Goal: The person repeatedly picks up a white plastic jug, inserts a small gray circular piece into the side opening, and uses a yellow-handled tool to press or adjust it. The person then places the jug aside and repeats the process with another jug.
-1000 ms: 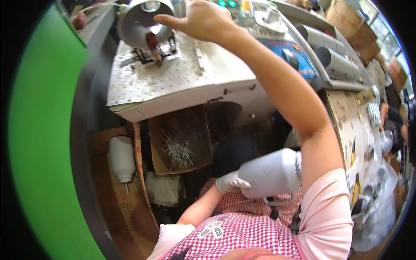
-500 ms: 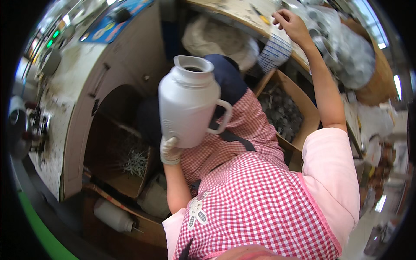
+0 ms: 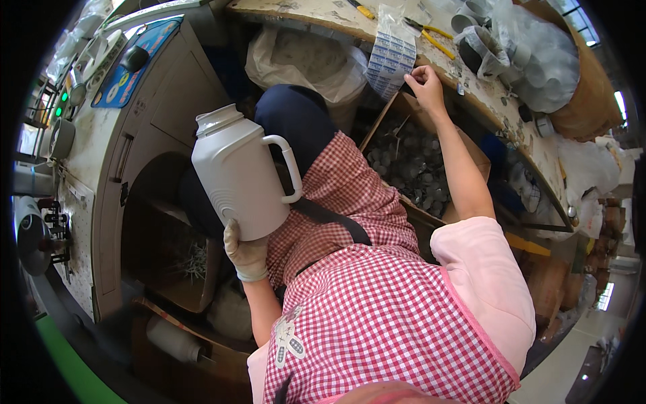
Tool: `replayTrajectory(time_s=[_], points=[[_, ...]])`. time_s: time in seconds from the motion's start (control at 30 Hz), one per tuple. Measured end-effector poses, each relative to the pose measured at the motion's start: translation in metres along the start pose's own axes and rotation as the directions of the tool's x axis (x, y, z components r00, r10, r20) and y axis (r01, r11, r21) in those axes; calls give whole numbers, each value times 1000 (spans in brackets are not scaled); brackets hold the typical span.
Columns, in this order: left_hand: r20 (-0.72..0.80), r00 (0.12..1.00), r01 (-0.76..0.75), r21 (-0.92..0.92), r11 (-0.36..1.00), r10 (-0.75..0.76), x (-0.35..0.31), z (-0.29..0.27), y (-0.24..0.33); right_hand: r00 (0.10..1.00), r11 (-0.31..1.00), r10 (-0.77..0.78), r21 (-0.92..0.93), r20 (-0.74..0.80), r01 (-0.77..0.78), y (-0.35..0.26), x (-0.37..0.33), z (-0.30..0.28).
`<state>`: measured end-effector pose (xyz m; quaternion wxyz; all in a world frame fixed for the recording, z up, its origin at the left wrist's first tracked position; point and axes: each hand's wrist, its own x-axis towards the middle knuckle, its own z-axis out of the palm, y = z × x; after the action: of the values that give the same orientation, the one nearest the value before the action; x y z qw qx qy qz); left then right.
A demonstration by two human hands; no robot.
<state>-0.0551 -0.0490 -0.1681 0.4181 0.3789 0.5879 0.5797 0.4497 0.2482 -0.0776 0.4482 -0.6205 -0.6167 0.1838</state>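
Note:
My gloved left hand [image 3: 245, 256] grips a pale grey-white plastic jug [image 3: 237, 180] by its lower end, thumb along its side. The jug tilts to the left, its rim up and its loop handle on the right; its far side and some of my fingers are hidden. Bare, my right hand [image 3: 426, 89] reaches out to the workbench's front edge. Its thumb and forefinger pinch at the lower right border of a sheet of blue-and-white labels [image 3: 390, 59], which hangs over that edge.
Yellow-handled pliers [image 3: 434, 37] lie on the workbench [image 3: 306, 12]. Beneath it stand a cardboard box [image 3: 478, 156] of small grey discs and a whitish sack [image 3: 269, 57]. A grey cabinet [image 3: 151, 128] stands left, near a box of thin metal pieces [image 3: 192, 262]. Bagged cups [image 3: 548, 74] sit far right.
The jug has shifted left and turned, with its handle now higher. My right hand has come down from above the bench to the label sheet's edge. The view has also shifted.

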Motion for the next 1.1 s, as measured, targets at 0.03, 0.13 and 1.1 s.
replayTrajectory(time_s=[0.03, 0.13, 1.1], points=[[71, 988, 152, -364, 919, -136, -4, 2, 4, 999, 1000, 20, 20, -50, -19, 0, -2, 1], [181, 969, 243, -541, 805, -170, -8, 8, 5, 997, 996, -68, -67, -43, 65, 5, -9, -7], [343, 931, 365, -861, 354, -128, -8, 32, 37, 775, 789, 567, -456, 279, -413, 117, -149, -15]])
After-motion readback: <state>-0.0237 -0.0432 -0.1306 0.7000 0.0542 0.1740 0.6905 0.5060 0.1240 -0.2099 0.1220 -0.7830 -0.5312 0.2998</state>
